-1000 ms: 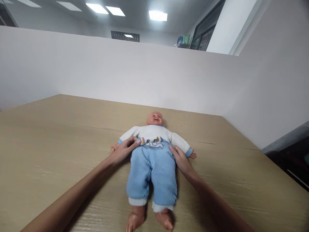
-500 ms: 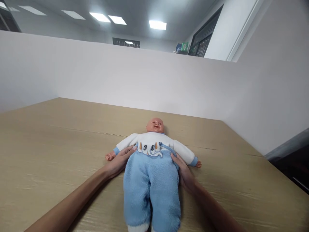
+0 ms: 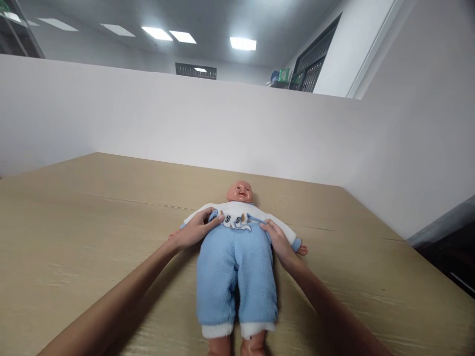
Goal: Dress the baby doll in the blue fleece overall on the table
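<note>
A baby doll [image 3: 239, 192] lies on its back, head away from me, in a white long-sleeved top [image 3: 222, 207] and blue fleece overalls [image 3: 235, 252] with an elephant face on the bib. My left hand [image 3: 198, 228] is closed on the upper left edge of the overalls, thumb on the bib beside the elephant. On the other side, my right hand [image 3: 278, 240] pinches their upper right edge near the thin blue strap [image 3: 256, 218]. Both bare legs [image 3: 253, 344] show below the white cuffs. My left forearm and hand partly cover the doll's hand on that side.
The doll rests on a wide wooden table [image 3: 92, 217] with a seam across it. A white partition [image 3: 208, 123] rises behind the table and a white wall [image 3: 415, 138] stands at the right. Something dark [image 3: 449, 247] lies beyond the right edge.
Both hands have moved up toward the doll's chest, with the overalls drawn up. The white cuffs and lower legs now show more fully. My left thumb has come over the bib.
</note>
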Demonstrator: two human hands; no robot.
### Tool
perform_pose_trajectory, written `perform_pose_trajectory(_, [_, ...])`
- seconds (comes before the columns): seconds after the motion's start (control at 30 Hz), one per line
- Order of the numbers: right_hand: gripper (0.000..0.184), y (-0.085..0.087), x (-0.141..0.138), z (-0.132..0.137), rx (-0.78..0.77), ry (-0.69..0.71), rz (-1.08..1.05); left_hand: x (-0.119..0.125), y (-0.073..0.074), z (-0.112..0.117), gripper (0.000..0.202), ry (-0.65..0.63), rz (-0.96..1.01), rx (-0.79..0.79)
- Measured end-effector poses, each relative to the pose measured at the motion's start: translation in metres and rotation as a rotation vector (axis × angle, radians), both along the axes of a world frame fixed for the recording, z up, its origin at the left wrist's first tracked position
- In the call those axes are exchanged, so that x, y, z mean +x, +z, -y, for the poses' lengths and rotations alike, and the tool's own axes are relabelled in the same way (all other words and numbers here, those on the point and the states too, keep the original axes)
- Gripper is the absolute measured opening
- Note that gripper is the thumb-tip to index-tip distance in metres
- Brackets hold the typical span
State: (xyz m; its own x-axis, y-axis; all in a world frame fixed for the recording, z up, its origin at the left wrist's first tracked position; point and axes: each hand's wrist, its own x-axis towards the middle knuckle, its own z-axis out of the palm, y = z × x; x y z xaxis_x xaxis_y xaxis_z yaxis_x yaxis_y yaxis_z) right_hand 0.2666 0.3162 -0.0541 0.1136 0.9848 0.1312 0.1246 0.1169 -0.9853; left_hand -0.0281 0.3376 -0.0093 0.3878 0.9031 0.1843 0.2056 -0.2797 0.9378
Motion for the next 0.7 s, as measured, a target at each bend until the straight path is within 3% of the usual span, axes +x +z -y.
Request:
perform_pose_trajectory(0.1, [0.042,-0.017,0.008,0.007,-0.018,0.004,0.023,-0.012,-0.017,0.000,0.043,-0.034,-0.077,-0.028])
perform_pose_trajectory(0.2, [0.045,-0.029,0.012,0.019,-0.109,-0.085,-0.092,-0.025,-0.038,0.006,0.042,-0.058,-0.015,-0.135])
perform_pose_trajectory(0.33, [0.049,-0.028,0.001,0.023,-0.155,0.020,-0.479,-0.021,-0.058,0.008,0.047,-0.072,0.179,-0.252])
perform_pose_trajectory(0.43, [0.042,-0.023,-0.008,0.023,-0.194,0.057,-0.607,-0.009,-0.065,0.005,0.051,-0.078,0.336,-0.304])
perform_pose_trajectory(0.57, [0.039,-0.022,0.001,0.020,-0.170,0.079,-0.509,-0.010,-0.060,0.001,0.046,-0.078,0.263,-0.244])
perform_pose_trajectory(0.7, [0.030,-0.013,0.027,0.025,-0.139,0.218,-0.153,-0.032,-0.052,-0.001,0.041,-0.020,0.044,-0.169])
